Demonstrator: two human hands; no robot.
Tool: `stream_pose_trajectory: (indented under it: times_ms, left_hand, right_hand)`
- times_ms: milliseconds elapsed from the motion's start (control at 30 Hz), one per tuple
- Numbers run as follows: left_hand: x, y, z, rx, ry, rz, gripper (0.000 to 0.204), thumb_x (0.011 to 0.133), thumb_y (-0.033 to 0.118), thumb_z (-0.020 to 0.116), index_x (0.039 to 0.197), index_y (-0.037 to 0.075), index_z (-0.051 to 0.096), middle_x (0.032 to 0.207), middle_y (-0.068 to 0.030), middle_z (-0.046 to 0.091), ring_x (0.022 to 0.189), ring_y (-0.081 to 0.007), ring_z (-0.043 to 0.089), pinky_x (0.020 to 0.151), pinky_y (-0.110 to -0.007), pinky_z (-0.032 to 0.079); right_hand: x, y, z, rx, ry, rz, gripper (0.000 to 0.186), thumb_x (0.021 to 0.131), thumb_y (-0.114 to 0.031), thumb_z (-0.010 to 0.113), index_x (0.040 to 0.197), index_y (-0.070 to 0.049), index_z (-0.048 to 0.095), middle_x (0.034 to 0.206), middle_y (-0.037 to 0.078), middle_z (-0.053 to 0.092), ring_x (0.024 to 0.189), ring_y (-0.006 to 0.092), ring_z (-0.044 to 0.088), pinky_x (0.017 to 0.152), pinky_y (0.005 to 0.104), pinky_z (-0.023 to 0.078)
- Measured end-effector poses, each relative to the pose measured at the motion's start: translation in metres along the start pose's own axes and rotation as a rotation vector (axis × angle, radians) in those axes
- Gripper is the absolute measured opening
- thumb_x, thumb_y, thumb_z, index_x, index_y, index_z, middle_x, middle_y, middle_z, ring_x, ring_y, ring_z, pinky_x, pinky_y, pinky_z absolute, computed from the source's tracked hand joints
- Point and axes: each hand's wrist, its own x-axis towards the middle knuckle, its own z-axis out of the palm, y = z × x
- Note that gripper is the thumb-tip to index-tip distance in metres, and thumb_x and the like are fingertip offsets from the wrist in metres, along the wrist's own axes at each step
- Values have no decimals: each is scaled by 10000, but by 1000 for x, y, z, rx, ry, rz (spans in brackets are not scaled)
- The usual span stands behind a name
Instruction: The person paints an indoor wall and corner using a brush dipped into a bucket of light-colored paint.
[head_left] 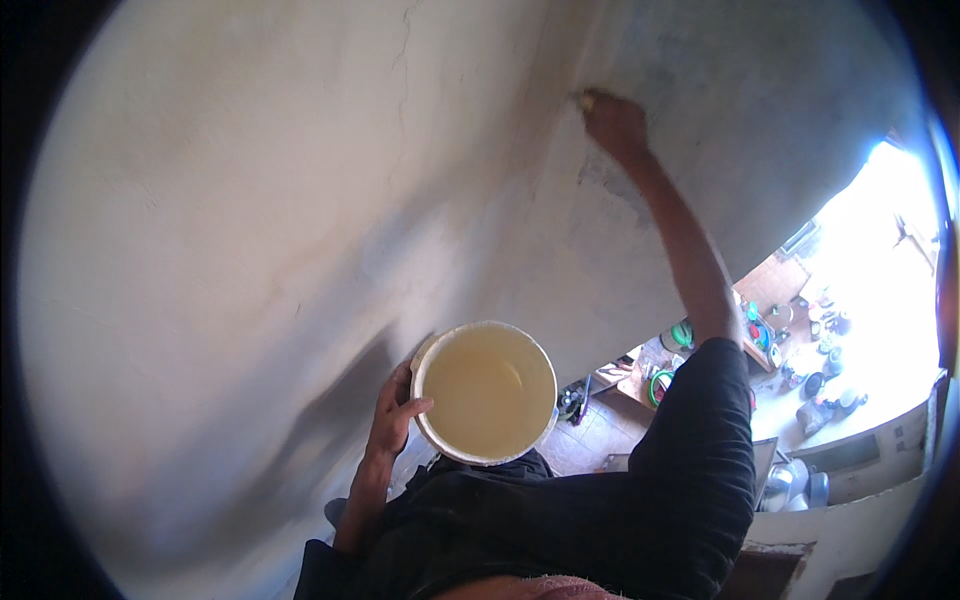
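Note:
My left hand grips the left side of a pale round bucket, its thumb over the rim and its other fingers mostly hidden behind. Inside the bucket is a pale yellowish liquid. My right arm stretches up and away to the wall. There my right hand is closed round a small tool with a pale yellowish end, held at the wall surface; its kind is mostly hidden by the fingers.
A thin crack runs down the upper wall, and a darker, patchy stretch lies right of my hand. Far below at right, the tiled floor holds a green hoop-shaped thing, silvery pots and household clutter. Bright light glares beyond.

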Motion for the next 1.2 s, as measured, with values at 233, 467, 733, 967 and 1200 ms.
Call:
stream_pose_trajectory:
  times_ms: [233,467,733,967,1200]
  left_hand:
    - [-8,7,5,11,77,2,753,729,85,638,1447,-30,444,1369,-134,574,1308,-245,515,1136,-380,348]
    - [-5,4,3,10,35,-14,755,699,85,647,1424,-37,477,1350,-140,589,1289,-245,528,1125,-374,355]
    - [-2,2,5,-27,-13,19,713,758,49,651,1441,-26,457,1372,-116,581,1294,-222,535,1125,-360,362]
    - [-2,1,12,-17,-5,23,745,739,78,620,1452,-37,438,1388,-141,562,1323,-248,503,1153,-375,325]
    - [-9,9,7,25,55,15,746,723,72,614,1442,-38,451,1365,-140,581,1305,-248,521,1139,-373,347]
  right_hand:
    - [51,-1,-95,-48,411,-193,175,866,-103,595,997,-90,710,993,128,719,880,318,705,808,435,570]
    - [-86,-20,53,136,-20,-320,147,815,-53,591,934,-60,678,988,161,696,856,339,691,783,457,561]
    - [-8,7,1,0,-127,-46,186,819,-133,634,988,-106,706,899,144,718,879,353,695,768,488,558]
    - [123,38,-149,-228,369,1,213,881,-223,645,1040,-93,700,985,160,728,911,333,708,781,442,579]
    - [76,3,-63,-151,269,-282,220,843,-95,587,1029,-73,702,1079,178,694,1040,346,662,940,462,519]
